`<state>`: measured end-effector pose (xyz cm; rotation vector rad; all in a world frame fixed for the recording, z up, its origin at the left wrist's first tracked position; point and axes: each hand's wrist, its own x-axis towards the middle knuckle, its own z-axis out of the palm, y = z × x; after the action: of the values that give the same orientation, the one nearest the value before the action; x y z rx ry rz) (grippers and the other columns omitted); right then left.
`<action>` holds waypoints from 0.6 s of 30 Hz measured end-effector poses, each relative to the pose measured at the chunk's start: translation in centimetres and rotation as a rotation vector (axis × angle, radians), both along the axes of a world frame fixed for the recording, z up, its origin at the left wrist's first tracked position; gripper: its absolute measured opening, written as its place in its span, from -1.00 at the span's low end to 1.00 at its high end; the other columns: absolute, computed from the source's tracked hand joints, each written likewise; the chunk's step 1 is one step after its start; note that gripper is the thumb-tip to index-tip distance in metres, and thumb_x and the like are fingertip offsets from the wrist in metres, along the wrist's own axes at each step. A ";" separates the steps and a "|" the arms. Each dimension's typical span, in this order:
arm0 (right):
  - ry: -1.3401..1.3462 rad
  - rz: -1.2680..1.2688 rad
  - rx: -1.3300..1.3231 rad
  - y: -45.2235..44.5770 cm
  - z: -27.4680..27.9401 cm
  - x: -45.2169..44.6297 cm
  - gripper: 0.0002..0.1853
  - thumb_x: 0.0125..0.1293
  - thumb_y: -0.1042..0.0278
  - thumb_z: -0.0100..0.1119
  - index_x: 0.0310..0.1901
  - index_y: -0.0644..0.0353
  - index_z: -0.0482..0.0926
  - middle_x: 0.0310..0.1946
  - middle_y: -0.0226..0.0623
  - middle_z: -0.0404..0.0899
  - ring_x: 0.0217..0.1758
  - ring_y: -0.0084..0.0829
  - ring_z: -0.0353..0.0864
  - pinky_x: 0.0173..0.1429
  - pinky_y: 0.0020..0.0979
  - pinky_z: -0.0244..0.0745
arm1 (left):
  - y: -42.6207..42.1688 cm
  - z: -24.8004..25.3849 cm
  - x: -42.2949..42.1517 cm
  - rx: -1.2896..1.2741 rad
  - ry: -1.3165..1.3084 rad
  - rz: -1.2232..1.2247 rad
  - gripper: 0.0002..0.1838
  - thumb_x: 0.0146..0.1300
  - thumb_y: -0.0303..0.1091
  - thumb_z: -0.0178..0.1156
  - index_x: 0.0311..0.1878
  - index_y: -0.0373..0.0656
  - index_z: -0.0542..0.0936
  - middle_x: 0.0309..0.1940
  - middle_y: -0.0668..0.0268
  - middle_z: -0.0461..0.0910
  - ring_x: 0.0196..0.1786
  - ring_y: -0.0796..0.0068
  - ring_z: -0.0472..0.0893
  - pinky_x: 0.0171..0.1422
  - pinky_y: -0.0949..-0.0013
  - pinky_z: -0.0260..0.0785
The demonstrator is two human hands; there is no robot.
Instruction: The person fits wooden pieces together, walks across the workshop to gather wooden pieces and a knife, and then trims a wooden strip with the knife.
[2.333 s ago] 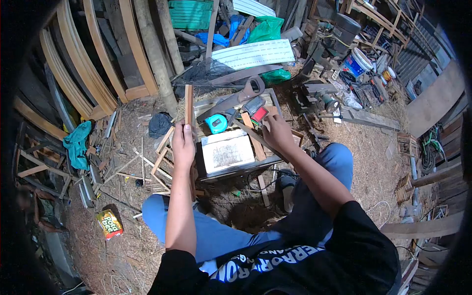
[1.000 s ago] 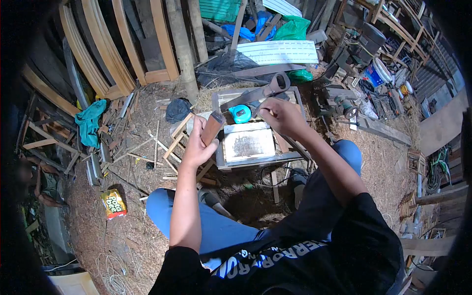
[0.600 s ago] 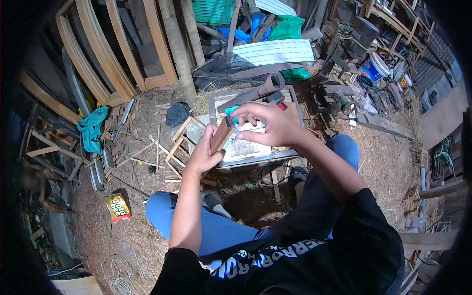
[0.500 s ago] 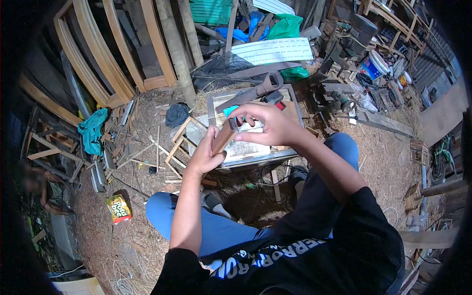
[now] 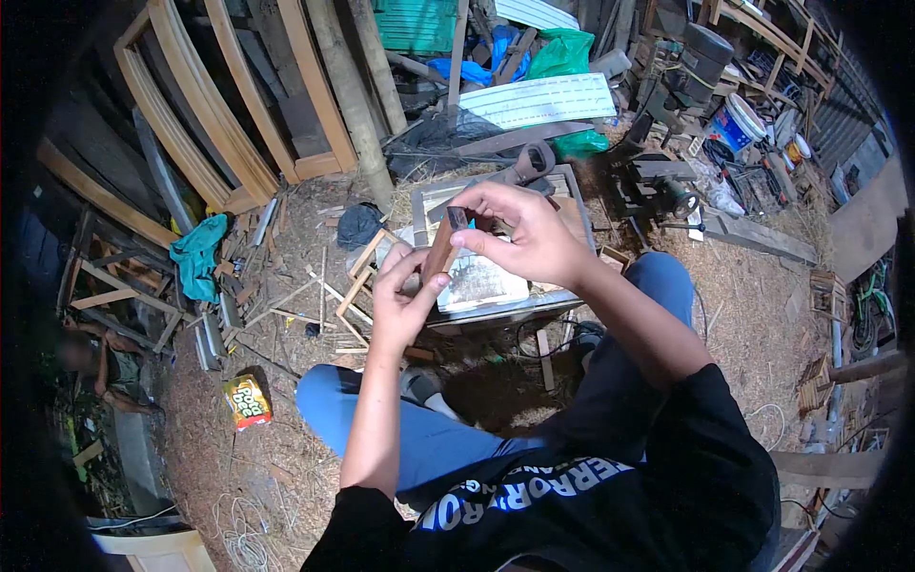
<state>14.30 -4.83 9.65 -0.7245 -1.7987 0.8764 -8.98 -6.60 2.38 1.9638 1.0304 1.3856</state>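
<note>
My left hand (image 5: pixel 400 297) is closed round the lower part of a reddish-brown wooden piece (image 5: pixel 439 252), which points up and away from me. At its dark far end, the thumb and fingers of my right hand (image 5: pixel 524 234) grip the same piece. Both hands are over the near side of a low framed worktable (image 5: pixel 580 205). Beneath them lies a white board with dark smudges (image 5: pixel 486 284). The handle of a hand saw (image 5: pixel 535 162) shows behind my right hand, which hides most of the teal tape measure.
Tall wooden frames (image 5: pixel 212 110) lean at the upper left. Thin wooden frames (image 5: pixel 365 262) and scraps lie left of the table. A yellow snack bag (image 5: pixel 248 401) rests on the floor. At the far left sits another person (image 5: pixel 110 367). A bench vise or machine (image 5: pixel 667 195) stands at right.
My right hand has come across from the table's right side to the wooden piece. The piece, first held upright, was tilted, and is now a little more raised between both hands.
</note>
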 end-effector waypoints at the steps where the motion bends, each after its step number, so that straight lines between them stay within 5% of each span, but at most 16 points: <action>1: 0.042 0.022 -0.036 -0.2 0.4 -0.2 -0.57 0.36 0.28 0.54 0.15 0.30 0.64 -0.06 -0.23 0.73 0.04 -0.50 0.68 0.18 -0.35 0.60 | -0.3 0.0 0.1 -0.027 -0.027 0.012 -0.64 0.17 -0.41 0.55 0.01 -0.33 0.75 -0.31 0.31 0.47 -0.21 0.42 0.48 -0.03 0.37 0.37; 5: 0.115 0.130 -0.097 -0.3 1.6 -0.2 -0.61 0.39 0.40 0.51 0.16 0.32 0.64 -0.04 -0.29 0.74 0.09 -0.55 0.68 0.23 -0.40 0.60 | -1.6 0.6 0.5 -0.095 -0.035 -0.006 -0.59 0.14 -0.45 0.59 0.06 -0.32 0.74 -0.33 0.37 0.47 -0.25 0.52 0.49 -0.08 0.44 0.39; 9: 0.297 0.091 -0.243 -1.3 2.9 0.1 -0.65 0.39 0.45 0.49 0.14 0.33 0.65 -0.04 -0.37 0.74 0.10 -0.55 0.69 0.24 -0.43 0.60 | -2.3 1.2 1.2 -0.267 -0.163 -0.171 -0.49 0.22 -0.51 0.55 0.22 -0.32 0.64 -0.21 0.38 0.61 -0.13 0.60 0.64 0.08 0.44 0.54; 18: 0.286 -0.191 -0.108 -0.5 4.6 4.5 -0.63 0.43 0.35 0.47 0.14 0.40 0.67 -0.01 -0.24 0.79 0.08 -0.52 0.73 0.26 -0.42 0.60 | -4.3 -1.2 3.8 -0.203 0.027 -0.218 -0.69 0.36 -0.55 0.40 0.14 -0.29 0.61 -0.07 0.38 0.63 0.04 0.61 0.60 0.27 0.43 0.46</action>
<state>18.84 -5.37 14.27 -0.7830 -1.4142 0.9048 -5.13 -10.90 1.15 1.8856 0.8998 1.0965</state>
